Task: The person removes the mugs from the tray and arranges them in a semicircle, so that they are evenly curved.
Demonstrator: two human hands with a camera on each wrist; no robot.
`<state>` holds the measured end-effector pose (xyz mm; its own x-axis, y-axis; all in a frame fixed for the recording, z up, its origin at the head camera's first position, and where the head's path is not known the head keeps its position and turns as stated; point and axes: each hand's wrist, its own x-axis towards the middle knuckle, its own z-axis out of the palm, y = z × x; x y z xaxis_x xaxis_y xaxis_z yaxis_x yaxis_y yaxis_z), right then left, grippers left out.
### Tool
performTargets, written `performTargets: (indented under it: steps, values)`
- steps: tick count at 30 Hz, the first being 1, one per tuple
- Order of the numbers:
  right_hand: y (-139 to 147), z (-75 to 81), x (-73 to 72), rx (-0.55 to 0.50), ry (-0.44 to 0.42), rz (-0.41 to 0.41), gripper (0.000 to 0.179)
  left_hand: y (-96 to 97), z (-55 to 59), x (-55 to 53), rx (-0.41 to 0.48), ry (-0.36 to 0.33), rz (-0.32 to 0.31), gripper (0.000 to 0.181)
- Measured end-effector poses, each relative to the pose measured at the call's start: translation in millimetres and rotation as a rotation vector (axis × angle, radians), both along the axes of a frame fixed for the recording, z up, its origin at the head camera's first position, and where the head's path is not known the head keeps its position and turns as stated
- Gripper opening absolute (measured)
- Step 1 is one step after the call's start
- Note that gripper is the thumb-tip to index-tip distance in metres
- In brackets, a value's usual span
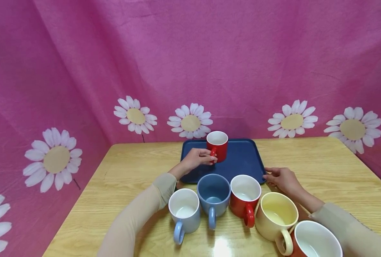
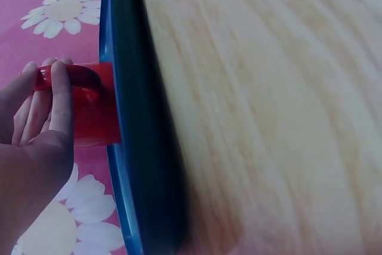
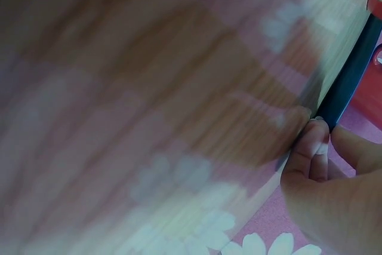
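Observation:
My left hand (image 1: 197, 159) pinches the handle of a red mug (image 1: 222, 151) with a white inside. This mug is upright over the back middle of a dark blue tray (image 1: 243, 159). In the left wrist view the thumb and fingers close round the red handle (image 2: 80, 77), beside the tray's rim (image 2: 113, 117). At the tray's front right corner, my right hand (image 1: 284, 181) grips the edge between thumb and fingers. The right wrist view shows those fingertips (image 3: 316, 132) on the dark rim (image 3: 349, 82).
Along the tray's near side stand a light blue mug (image 1: 190, 219), a grey-blue mug (image 1: 221, 208) and a second red mug (image 1: 237, 207). A yellow mug (image 1: 267, 225) and an orange-red mug (image 1: 319, 242) continue the row toward my right forearm. Behind the wooden table (image 1: 139, 160) hangs a pink daisy cloth (image 1: 229, 71).

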<state>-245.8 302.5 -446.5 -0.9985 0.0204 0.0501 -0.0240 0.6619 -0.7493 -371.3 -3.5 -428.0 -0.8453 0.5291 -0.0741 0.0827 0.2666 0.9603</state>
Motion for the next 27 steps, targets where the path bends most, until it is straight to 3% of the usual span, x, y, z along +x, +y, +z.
performTargets:
  steps: [8,18,22,27]
  values:
    - [0,-1.4,0.0,0.014,-0.010,0.000,0.044,-4.2,3.7,-0.9,0.013,-0.007,0.016,0.034]
    - [1,1.3,0.2,0.042,0.011,0.001,0.043,-15.1,24.4,-3.4,0.042,0.027,0.045,0.032]
    - [1,1.2,-0.2,0.054,0.027,0.001,0.043,-28.8,29.5,3.2,0.040,0.068,0.093,0.032]
    - [1,0.8,-0.6,0.057,0.030,0.014,0.043,-54.0,35.4,19.2,0.080,0.114,0.156,0.033]
